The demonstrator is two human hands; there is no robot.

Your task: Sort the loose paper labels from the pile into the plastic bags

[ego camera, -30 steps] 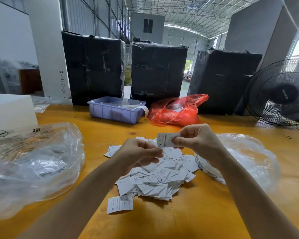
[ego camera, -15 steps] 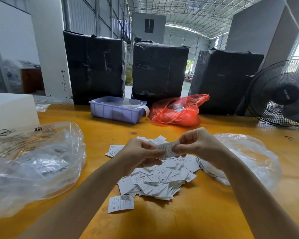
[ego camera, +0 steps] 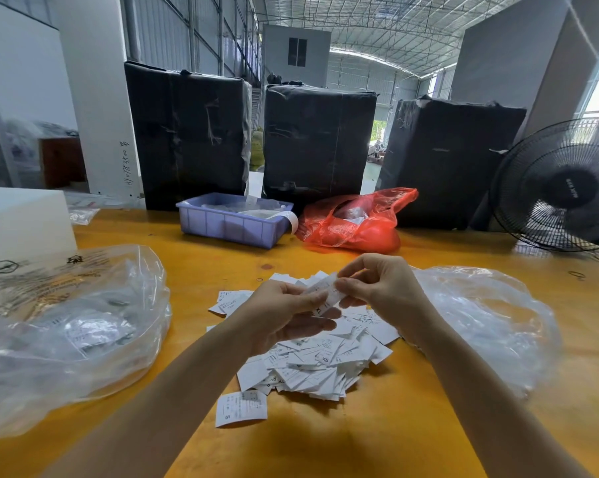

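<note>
A pile of white paper labels (ego camera: 318,360) lies on the yellow table, with one label marked S (ego camera: 241,408) lying apart at the front. Above the pile both hands meet on a single white label marked XL (ego camera: 326,294). My right hand (ego camera: 377,288) pinches its upper end between thumb and fingers. My left hand (ego camera: 284,313) holds its lower end, fingers curled. A large clear plastic bag (ego camera: 67,332) with some labels inside lies at the left. A second clear bag (ego camera: 481,322) lies at the right, behind my right forearm.
At the back stand a purple plastic tray (ego camera: 229,224), a red plastic bag (ego camera: 353,222) and three black wrapped bundles (ego camera: 318,143). A black fan (ego camera: 560,184) stands at the far right. A white box (ego camera: 22,219) sits at the left edge.
My right hand has lowered the XL label toward my left hand. The label was upright in the right hand alone; both hands now hold it, tilted, just above the pile.
</note>
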